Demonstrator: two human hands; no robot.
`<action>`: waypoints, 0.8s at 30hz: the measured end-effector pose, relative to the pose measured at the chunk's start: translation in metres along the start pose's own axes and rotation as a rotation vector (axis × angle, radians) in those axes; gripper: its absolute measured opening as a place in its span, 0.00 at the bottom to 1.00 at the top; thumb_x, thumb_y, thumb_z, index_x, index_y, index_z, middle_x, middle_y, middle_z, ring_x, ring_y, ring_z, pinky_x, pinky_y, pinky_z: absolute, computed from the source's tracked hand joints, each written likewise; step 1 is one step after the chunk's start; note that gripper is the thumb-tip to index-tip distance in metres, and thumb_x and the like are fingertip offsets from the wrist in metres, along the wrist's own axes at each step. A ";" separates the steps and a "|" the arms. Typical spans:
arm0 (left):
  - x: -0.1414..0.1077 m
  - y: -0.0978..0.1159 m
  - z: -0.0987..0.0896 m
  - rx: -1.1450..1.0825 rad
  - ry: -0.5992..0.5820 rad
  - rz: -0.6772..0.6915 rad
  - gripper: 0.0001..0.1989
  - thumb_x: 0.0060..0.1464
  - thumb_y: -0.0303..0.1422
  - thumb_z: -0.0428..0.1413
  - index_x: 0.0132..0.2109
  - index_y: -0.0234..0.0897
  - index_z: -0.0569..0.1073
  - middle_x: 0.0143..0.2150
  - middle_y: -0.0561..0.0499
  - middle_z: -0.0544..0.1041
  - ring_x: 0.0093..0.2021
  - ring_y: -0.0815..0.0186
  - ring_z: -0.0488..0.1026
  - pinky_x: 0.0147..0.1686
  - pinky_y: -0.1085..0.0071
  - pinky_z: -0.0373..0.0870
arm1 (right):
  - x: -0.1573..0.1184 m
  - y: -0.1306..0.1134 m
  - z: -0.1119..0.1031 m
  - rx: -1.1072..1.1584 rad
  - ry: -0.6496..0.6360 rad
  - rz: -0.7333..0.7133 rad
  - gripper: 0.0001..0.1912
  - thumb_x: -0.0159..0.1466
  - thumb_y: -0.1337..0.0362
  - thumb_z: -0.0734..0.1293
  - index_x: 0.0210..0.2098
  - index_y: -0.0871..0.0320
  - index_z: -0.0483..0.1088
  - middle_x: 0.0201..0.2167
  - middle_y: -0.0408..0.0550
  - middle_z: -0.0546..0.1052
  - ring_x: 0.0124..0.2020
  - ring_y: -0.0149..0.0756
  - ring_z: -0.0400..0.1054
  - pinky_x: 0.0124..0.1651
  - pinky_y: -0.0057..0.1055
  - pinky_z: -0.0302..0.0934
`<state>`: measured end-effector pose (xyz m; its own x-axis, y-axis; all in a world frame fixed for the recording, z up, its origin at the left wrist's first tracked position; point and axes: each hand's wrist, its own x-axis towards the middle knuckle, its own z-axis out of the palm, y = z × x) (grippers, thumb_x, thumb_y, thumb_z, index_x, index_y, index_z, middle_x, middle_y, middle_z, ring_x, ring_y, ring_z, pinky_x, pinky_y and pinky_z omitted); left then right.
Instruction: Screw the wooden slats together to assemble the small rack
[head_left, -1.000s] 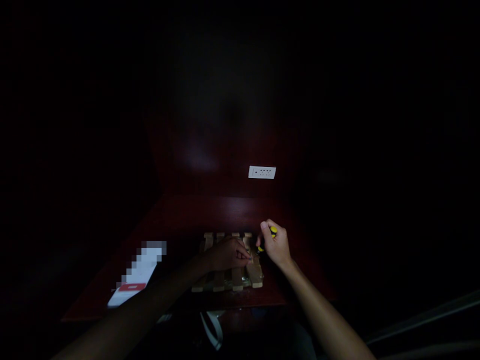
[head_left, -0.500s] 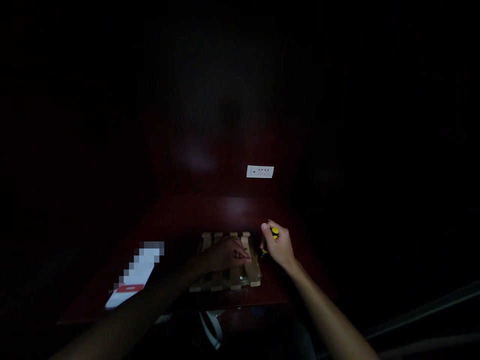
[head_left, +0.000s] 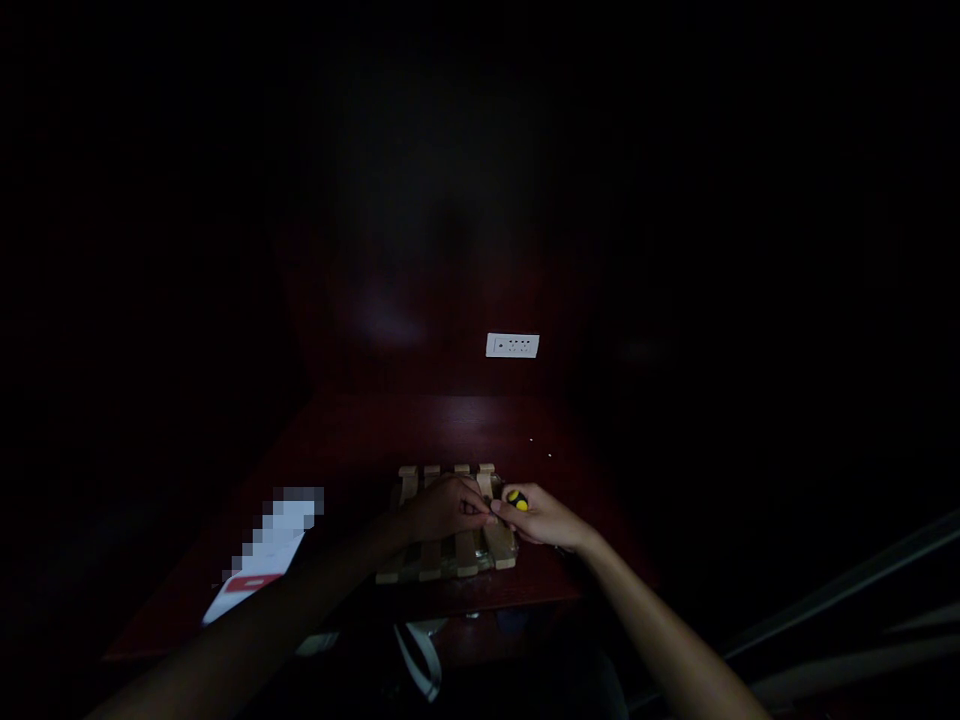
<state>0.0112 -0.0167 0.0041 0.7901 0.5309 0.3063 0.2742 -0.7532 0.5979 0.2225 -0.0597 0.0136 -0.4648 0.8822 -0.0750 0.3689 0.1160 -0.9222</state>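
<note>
A slatted wooden piece (head_left: 501, 546) lies on the dark red desk, its light bars running away from me. My left hand (head_left: 448, 508) rests over its middle, thumb and fingertips pinched at the rightmost slat. What is between those fingertips is too small and dark to make out. From the right, my right hand (head_left: 546, 518) is closed around a yellow and black screwdriver (head_left: 517, 500). Its fingertips meet those of my left hand above the slat. The screwdriver's tip cannot be seen clearly.
The desk (head_left: 442, 415) runs back to a dark red panel with a white power socket (head_left: 512, 346). A white and red sheet or packet (head_left: 255, 583), partly pixelated, lies at the left. Two tiny bright bits (head_left: 550, 456) sit behind my right hand. Deep shadow surrounds the desk.
My right hand has come left and slightly down with the screwdriver, from beside the slatted piece to my left fingertips. The left hand stays pinched over the slats. The view has shifted slightly.
</note>
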 end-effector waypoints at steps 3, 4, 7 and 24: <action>0.000 -0.002 0.000 -0.010 -0.014 0.001 0.10 0.58 0.34 0.55 0.36 0.37 0.80 0.30 0.51 0.75 0.30 0.71 0.69 0.31 0.77 0.61 | 0.003 0.003 0.001 0.042 -0.014 -0.003 0.23 0.61 0.44 0.64 0.28 0.60 0.66 0.19 0.38 0.67 0.14 0.21 0.53 0.15 0.19 0.45; -0.001 -0.002 0.000 -0.018 -0.017 -0.009 0.10 0.58 0.34 0.55 0.36 0.37 0.80 0.30 0.51 0.75 0.30 0.71 0.69 0.31 0.77 0.61 | 0.004 0.003 0.001 0.047 -0.026 -0.001 0.22 0.61 0.45 0.64 0.29 0.60 0.66 0.20 0.39 0.68 0.14 0.21 0.53 0.15 0.19 0.46; -0.001 -0.003 0.001 -0.046 -0.020 -0.028 0.10 0.58 0.34 0.55 0.36 0.37 0.80 0.31 0.50 0.76 0.31 0.71 0.69 0.31 0.77 0.62 | 0.005 0.003 0.000 0.043 -0.055 0.008 0.22 0.61 0.46 0.64 0.31 0.61 0.68 0.21 0.39 0.69 0.15 0.21 0.53 0.15 0.19 0.46; 0.000 0.000 0.000 -0.026 0.001 -0.012 0.10 0.58 0.33 0.55 0.34 0.37 0.80 0.32 0.50 0.77 0.31 0.71 0.70 0.32 0.75 0.64 | 0.007 0.006 -0.003 0.066 -0.113 0.007 0.22 0.61 0.45 0.63 0.28 0.60 0.67 0.20 0.39 0.68 0.14 0.21 0.52 0.13 0.20 0.44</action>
<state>0.0119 -0.0170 0.0041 0.7862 0.5403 0.3000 0.2695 -0.7366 0.6204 0.2235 -0.0512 0.0082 -0.5514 0.8255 -0.1206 0.3208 0.0764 -0.9440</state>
